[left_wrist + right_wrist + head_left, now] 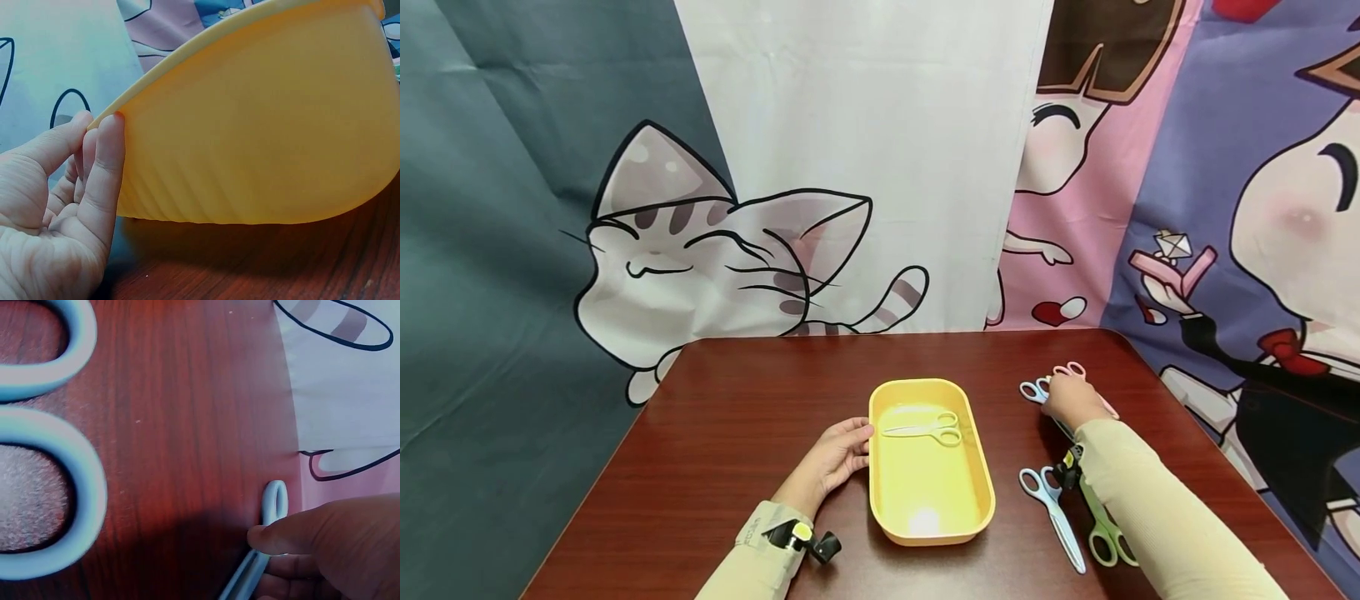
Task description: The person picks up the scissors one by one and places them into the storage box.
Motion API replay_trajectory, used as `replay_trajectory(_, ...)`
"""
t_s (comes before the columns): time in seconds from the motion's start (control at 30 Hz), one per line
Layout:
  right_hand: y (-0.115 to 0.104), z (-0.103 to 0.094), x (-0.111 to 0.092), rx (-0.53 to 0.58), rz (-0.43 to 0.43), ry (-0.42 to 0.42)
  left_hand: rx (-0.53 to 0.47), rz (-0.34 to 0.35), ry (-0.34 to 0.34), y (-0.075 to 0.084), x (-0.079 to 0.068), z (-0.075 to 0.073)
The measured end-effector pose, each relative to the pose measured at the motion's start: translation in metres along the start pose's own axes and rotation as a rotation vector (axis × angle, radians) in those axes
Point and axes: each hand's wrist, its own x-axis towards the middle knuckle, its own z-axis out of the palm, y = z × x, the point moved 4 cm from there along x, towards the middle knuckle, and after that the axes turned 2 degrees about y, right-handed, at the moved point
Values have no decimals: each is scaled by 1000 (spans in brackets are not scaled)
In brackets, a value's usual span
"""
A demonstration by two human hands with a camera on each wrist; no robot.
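Observation:
My left hand [835,458] touches the left side of a yellow tray [917,496], thumb at the rim and fingers against the outer wall, as the left wrist view shows. Inside the tray lie yellow scissors [947,436]. At the right back of the table, my right hand [1070,402] pinches light blue scissors [275,500] near their handle loops. Pink scissors [1077,369] lie just beyond that hand and are partly covered by it. Nearer the front are a second pair of light blue scissors [1054,508] and green scissors [1101,533], the latter partly under the right forearm.
The dark red wooden table [760,400] carries everything. Behind it hangs a cloth backdrop [865,125] printed with a cat and cartoon figures. The right sleeve [1165,508] crosses over the table's right part.

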Motion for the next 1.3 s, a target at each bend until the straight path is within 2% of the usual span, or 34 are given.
replay_trajectory(0.33, -3, -2, -1, -24, -79, 40, -12, -9, -4, -1, 1, 0)
replay_trajectory(0.57, -19, -12, 6, 44, -63, 87, -21, -15, -8, -2, 0, 0)
replay_trajectory(0.77, -59, -30, 6, 44, -87, 101, -22, -13, -9, -2, 1, -1)
replay_trajectory(1.13, -145, -49, -6, 8, -214, 120, -16, -10, -16, -1, 1, -1)
replay_trajectory(1.3, -181, -50, -16, -64, -346, 116, -5, -6, -32, -1, 1, -1)
